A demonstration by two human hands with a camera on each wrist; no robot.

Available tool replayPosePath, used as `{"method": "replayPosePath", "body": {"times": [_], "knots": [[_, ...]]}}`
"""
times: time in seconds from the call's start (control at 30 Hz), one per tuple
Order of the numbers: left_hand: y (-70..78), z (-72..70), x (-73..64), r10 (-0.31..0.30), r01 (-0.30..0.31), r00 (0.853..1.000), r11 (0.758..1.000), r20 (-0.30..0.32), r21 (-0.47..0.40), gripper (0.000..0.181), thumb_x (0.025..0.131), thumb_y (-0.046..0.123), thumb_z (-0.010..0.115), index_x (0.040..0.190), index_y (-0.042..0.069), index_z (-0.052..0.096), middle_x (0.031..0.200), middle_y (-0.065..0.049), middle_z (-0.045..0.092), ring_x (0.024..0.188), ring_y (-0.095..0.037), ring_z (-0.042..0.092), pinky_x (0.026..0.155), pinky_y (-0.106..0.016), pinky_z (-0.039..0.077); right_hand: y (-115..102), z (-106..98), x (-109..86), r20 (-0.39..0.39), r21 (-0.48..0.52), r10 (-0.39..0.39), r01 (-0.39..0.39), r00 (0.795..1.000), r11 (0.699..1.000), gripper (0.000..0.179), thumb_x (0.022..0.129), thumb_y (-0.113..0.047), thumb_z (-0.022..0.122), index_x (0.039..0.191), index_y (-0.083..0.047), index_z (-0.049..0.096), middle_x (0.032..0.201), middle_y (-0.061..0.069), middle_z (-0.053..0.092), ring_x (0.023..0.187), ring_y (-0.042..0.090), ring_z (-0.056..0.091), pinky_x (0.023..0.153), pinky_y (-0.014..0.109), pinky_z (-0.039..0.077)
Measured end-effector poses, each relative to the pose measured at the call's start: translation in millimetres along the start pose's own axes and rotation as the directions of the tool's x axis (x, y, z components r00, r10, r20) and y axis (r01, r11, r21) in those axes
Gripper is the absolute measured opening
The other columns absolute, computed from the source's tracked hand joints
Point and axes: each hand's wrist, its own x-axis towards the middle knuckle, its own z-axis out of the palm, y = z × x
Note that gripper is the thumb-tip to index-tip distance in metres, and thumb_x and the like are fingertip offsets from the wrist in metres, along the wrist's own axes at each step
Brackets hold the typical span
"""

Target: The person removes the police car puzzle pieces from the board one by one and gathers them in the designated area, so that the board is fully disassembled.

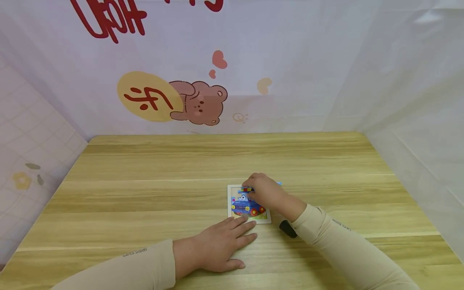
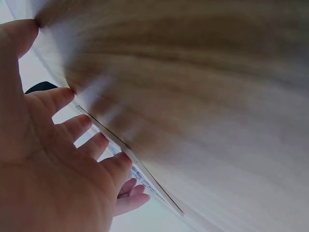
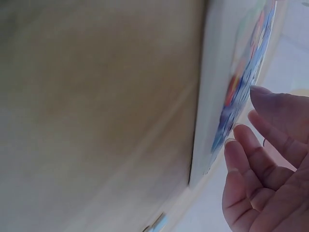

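A small jigsaw puzzle in a white-rimmed tray (image 1: 229, 205) lies on the table, its picture a blue cartoon vehicle (image 1: 239, 206) with eyes and red-and-yellow wheels. Over its upper right reaches my right hand (image 1: 268, 193), fingers bent, thumb and index finger at either side of a hat-shaped puzzle piece (image 1: 248, 189) with a coloured band. The right wrist view shows the thumb (image 3: 263, 99) at the picture surface; the grip there is partly hidden. My left hand (image 1: 221, 243) lies spread out, its fingertips touching the tray's near edge and the table.
A light-blue loose piece (image 1: 278, 183) lies just beyond the right hand, partly covered. Beside the right sleeve is a black object (image 1: 288, 228). The wooden tabletop (image 1: 145, 193) is bounded by a printed cloth (image 1: 290, 104) at the back and sides.
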Motion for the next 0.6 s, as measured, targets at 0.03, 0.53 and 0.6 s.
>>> {"method": "replayPosePath", "body": {"times": [0.03,0.53,0.6], "knots": [[-0.1,0.0,0.1,-0.001,0.001,1.000,1.000,0.003,-0.001,0.064,0.097,0.057,0.042,0.147,0.018,0.041,0.155,-0.006,0.033,0.143,-0.027,0.027,0.111,-0.037,0.032,-0.1,0.2,0.3,0.001,0.001,0.001,-0.001,1.000,1.000,0.029,0.086,-0.010,0.072,0.115,-0.005,0.070,0.112,0.008,0.065,0.111,0.027,0.057,0.098,0.041,0.045],[0.2,0.4,0.2,-0.002,0.002,1.000,1.000,-0.004,0.015,0.064,0.096,0.058,0.041,0.147,0.018,0.041,0.155,-0.006,0.033,0.143,-0.026,0.027,0.111,-0.036,0.032,-4.8,2.0,3.5,0.017,0.025,0.064,-0.065,0.998,0.998,0.029,0.086,-0.009,0.072,0.115,-0.005,0.069,0.112,0.008,0.062,0.107,0.026,0.057,0.094,0.040,0.048],[0.3,0.2,0.2,-0.002,0.002,1.000,1.000,-0.001,0.015,0.064,0.096,0.058,0.041,0.148,0.019,0.041,0.155,-0.006,0.032,0.143,-0.026,0.027,0.111,-0.036,0.032,-5.0,2.1,3.8,0.016,0.030,0.067,-0.068,0.998,0.997,0.029,0.086,-0.009,0.072,0.114,-0.005,0.070,0.111,0.008,0.062,0.106,0.025,0.057,0.093,0.039,0.048]]}}
